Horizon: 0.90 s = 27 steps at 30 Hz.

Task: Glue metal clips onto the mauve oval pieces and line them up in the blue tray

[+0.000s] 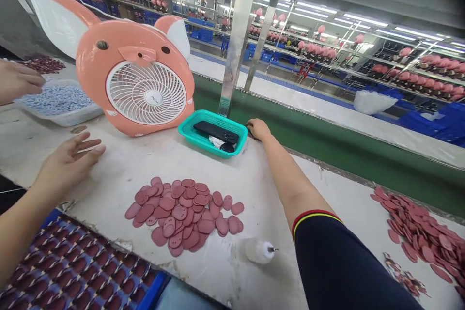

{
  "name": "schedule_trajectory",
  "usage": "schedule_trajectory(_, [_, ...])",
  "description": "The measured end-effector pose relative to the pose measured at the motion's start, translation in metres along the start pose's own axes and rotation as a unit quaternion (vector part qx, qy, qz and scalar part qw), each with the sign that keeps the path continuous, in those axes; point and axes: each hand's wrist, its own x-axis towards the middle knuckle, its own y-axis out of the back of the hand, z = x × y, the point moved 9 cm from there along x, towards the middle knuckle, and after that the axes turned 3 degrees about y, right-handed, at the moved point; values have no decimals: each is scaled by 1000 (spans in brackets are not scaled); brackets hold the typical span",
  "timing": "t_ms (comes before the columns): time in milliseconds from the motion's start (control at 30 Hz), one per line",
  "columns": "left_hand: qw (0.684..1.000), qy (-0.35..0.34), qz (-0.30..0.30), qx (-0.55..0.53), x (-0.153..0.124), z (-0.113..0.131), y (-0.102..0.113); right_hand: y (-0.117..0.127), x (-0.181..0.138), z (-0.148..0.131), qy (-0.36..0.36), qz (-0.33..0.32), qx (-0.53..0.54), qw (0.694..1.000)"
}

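My left hand (70, 162) hovers open over the white worktable (119, 179), fingers spread and holding nothing, just right of a blue tray (72, 266) with rows of dark red oval pieces. My right arm stretches across the table, and my right hand (258, 129) rests at the far edge beside a teal plastic basket (212, 133). A black phone (216, 131) lies in that basket. Between my hands sits a loose pile of pink oval pieces (181, 215). A second pile (421, 237) lies to the right.
A co-worker's hand (18, 82) reaches over a white tray of pale blue pieces (58, 101). A pink animal-shaped fan (134, 75) stands behind my left hand. A squeeze bottle (259, 251) stands near my right arm. A green conveyor belt (327, 155) runs behind the table.
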Motion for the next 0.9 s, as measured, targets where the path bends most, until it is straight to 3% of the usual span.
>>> schedule_trajectory(133, [999,-24,2,25,-25,6,-7,9,-29,9,-31,-4,3,1000])
schedule_trajectory(267, [991,-102,-42,71,-66,22,-31,36,-93,19,-54,-4,35,998])
schedule_trajectory(367, [971,-197,-102,94,-114,42,-62,60,-161,23,-67,-3,66,996])
schedule_trajectory(500, [928,-347,-31,130,-192,82,-85,73,-255,14,-75,-10,108,991])
schedule_trajectory(633, [871,-460,-28,172,-260,113,-117,68,-325,-1,-75,-3,141,987])
schedule_trajectory(733, [857,-470,-5,210,-276,119,-131,70,-361,-13,-73,57,159,983])
schedule_trajectory(900, [849,-478,18,223,-276,124,-136,70,-410,-54,-47,164,218,961])
